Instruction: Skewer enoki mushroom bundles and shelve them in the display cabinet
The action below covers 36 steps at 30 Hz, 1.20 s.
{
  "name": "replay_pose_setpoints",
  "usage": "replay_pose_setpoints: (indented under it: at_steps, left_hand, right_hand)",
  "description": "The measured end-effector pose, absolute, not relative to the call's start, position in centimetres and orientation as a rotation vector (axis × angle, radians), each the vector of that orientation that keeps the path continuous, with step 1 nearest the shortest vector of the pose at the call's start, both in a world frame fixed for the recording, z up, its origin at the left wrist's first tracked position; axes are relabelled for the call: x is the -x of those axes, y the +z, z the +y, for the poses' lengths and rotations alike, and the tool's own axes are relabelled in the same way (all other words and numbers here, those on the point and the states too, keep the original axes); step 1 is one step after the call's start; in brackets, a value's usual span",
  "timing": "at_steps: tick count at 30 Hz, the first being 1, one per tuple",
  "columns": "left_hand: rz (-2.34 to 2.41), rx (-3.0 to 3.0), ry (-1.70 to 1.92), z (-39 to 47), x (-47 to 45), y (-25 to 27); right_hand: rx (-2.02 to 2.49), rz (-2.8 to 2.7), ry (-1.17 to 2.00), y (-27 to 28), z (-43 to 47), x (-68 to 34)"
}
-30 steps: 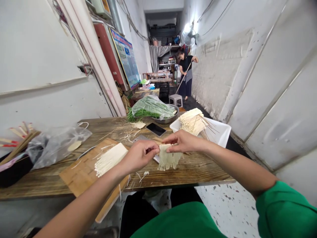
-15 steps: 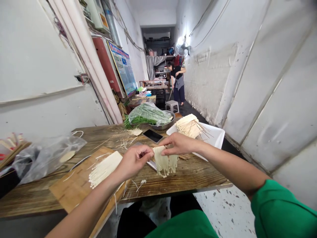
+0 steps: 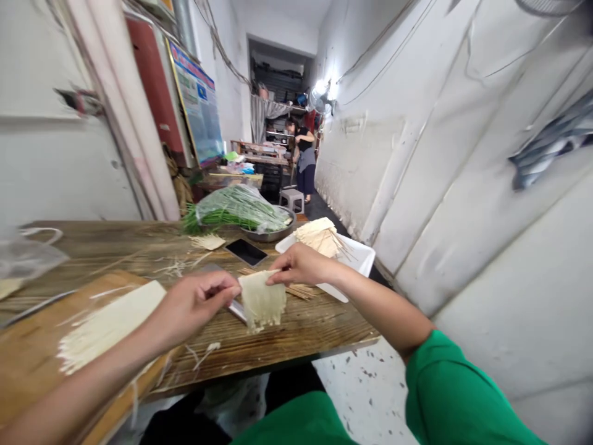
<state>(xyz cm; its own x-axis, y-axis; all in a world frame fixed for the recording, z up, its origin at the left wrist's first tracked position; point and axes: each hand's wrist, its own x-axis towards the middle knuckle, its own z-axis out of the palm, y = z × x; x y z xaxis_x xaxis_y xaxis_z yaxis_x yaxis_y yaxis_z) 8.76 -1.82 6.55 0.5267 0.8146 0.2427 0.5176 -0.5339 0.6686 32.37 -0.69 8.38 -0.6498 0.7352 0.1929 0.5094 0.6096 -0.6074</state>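
Observation:
A thin, flat sheet of pale enoki mushrooms (image 3: 262, 303) hangs above the table, stem tips downward. My left hand (image 3: 201, 300) pinches its upper left corner between thumb and fingers. Along the top edge, toward the right, my right hand (image 3: 299, 266) grips it with fingers and thumb. Whether a skewer runs through the sheet cannot be made out. More enoki (image 3: 113, 321) lies spread on a wooden cutting board (image 3: 28, 346), left of my left forearm. Bamboo skewers (image 3: 301, 291) lie on the table just behind the held sheet.
A white tray (image 3: 364, 259) holds stacked, skewered enoki (image 3: 319, 235). Behind are a phone (image 3: 247, 251) and bagged green chives (image 3: 236, 207) over a metal bowl (image 3: 273, 235). A silvery flat object (image 3: 238, 311) lies partly hidden under my hands. A person (image 3: 304, 161) stands farther back.
The view has swung right, shifting everything leftward. The held enoki, earlier with a gap between two hanging parts, now shows as one broader sheet. Both hands keep their pinch.

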Motion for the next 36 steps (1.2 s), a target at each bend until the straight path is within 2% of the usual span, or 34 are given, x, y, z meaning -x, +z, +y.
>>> replay_pose_setpoints:
  at_steps: [4,10,16,21,36]
  left_hand:
    - [1.099,-2.217,0.738,-1.6,-8.3,6.7]
    - [1.067,-2.161,0.761,-2.0,-8.0,7.0]
    - [1.075,-1.953,0.968,-2.8,-8.6,7.2]
    - [1.032,-1.811,0.899,-3.2,-9.7,7.6]
    - [1.128,-2.049,0.909,-3.1,-10.7,7.7]
  right_hand:
    - [1.027,-2.374,0.804,8.9,-1.0,-32.1]
    - [1.027,-2.368,0.724,8.9,-1.7,-32.3]
    - [1.03,-2.291,0.759,8.5,-1.9,-32.2]
    - [1.022,-2.244,0.797,8.1,-2.1,-32.2]
    - [0.933,-2.238,0.797,7.5,-1.8,-30.0]
